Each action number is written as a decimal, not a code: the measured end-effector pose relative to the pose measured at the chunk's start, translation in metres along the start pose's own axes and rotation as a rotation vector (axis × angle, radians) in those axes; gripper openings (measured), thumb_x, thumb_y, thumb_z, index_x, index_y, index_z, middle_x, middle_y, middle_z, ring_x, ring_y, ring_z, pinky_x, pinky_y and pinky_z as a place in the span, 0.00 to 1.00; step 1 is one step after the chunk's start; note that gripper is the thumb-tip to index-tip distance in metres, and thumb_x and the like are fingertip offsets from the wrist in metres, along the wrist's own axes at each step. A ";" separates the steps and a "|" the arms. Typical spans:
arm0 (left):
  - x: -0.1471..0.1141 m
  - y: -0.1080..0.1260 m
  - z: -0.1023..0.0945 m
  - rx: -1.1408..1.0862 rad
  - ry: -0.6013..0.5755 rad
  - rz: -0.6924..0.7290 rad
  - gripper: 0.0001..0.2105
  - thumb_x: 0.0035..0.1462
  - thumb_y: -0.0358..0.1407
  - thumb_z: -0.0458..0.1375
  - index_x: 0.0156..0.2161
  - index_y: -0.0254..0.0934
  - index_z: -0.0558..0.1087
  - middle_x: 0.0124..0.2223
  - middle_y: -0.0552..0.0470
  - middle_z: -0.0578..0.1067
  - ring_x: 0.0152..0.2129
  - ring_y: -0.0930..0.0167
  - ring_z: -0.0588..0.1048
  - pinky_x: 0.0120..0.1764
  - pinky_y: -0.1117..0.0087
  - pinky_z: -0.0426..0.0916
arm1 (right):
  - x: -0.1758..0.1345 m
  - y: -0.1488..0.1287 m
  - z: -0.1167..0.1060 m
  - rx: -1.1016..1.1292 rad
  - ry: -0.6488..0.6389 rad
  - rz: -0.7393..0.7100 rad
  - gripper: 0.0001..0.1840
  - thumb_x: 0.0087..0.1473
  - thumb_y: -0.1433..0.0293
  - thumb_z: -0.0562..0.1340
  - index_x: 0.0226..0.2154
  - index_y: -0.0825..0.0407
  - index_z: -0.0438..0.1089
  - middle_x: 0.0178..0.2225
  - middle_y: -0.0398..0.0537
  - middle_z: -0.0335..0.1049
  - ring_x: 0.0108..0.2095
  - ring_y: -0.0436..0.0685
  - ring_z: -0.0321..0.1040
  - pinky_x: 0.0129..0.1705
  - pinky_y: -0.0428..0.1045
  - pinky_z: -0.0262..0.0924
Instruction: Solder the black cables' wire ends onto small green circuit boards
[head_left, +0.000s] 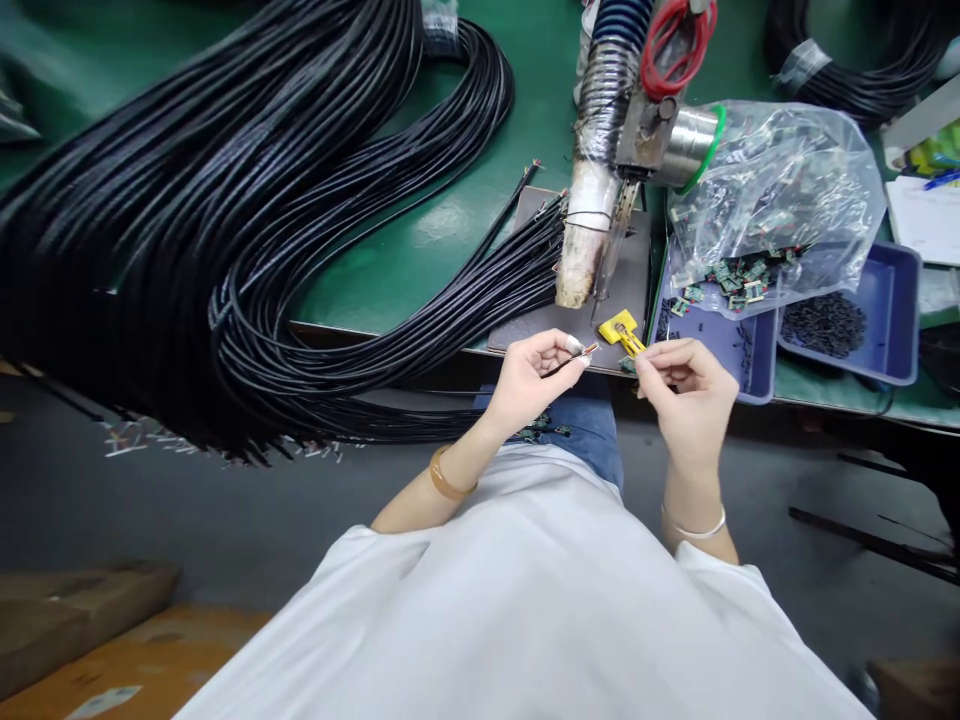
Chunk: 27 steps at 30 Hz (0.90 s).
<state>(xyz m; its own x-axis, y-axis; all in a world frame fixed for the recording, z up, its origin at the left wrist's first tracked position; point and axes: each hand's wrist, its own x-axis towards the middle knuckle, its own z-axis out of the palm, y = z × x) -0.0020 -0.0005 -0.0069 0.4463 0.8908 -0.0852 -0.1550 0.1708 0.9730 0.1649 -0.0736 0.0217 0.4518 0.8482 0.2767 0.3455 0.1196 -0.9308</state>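
My left hand (536, 375) is closed in a pinch on the end of a black cable, whose stripped end with thin coloured wires (590, 349) points right. White covers show on some of its fingertips. My right hand (686, 390) pinches the near end of a small yellow clip-like tool (621, 328) at the edge of the grey work board (517, 325). Just below the tool lies a bit of green circuit board (627, 365), partly hidden. Above both hands a soldering fixture (637, 140) points down, beside a wrapped hose nozzle (581, 240).
A large bundle of black cables (300, 200) covers the left side and hangs over the table edge. A solder wire spool (690, 145) sits beside the fixture. At right, a plastic bag of small circuit boards (787, 190) rests over blue trays (896, 320) with small black parts.
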 end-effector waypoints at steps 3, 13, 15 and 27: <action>-0.001 0.000 0.002 0.013 0.011 0.005 0.08 0.54 0.36 0.65 0.33 0.33 0.72 0.23 0.57 0.74 0.19 0.79 0.71 0.27 0.79 0.66 | -0.007 0.003 0.014 -0.126 0.097 -0.157 0.05 0.55 0.71 0.68 0.29 0.48 0.72 0.34 0.43 0.76 0.34 0.53 0.75 0.35 0.51 0.74; -0.005 -0.003 0.004 0.054 -0.093 -0.041 0.08 0.54 0.36 0.64 0.31 0.33 0.72 0.20 0.57 0.71 0.16 0.80 0.68 0.23 0.79 0.63 | -0.006 0.009 0.022 -0.016 -0.063 -0.168 0.02 0.59 0.70 0.65 0.34 0.48 0.72 0.38 0.45 0.76 0.38 0.54 0.76 0.38 0.50 0.75; -0.005 -0.005 0.004 0.063 -0.136 -0.058 0.08 0.54 0.35 0.64 0.30 0.33 0.71 0.20 0.58 0.69 0.16 0.80 0.67 0.23 0.79 0.63 | -0.004 0.008 0.022 -0.006 -0.146 -0.122 0.03 0.59 0.70 0.66 0.33 0.48 0.72 0.37 0.45 0.76 0.37 0.53 0.76 0.38 0.49 0.75; -0.004 -0.007 0.000 -0.018 -0.083 -0.014 0.09 0.54 0.36 0.65 0.32 0.33 0.70 0.21 0.58 0.71 0.16 0.80 0.68 0.23 0.80 0.64 | -0.005 0.024 0.021 0.151 -0.240 0.072 0.03 0.57 0.69 0.67 0.35 0.47 0.79 0.41 0.46 0.76 0.41 0.53 0.76 0.42 0.48 0.75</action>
<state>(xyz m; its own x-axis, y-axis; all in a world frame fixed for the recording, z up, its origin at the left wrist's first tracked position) -0.0022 -0.0053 -0.0135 0.5202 0.8503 -0.0799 -0.1641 0.1913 0.9677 0.1537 -0.0640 -0.0070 0.2573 0.9528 0.1611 0.1853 0.1150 -0.9759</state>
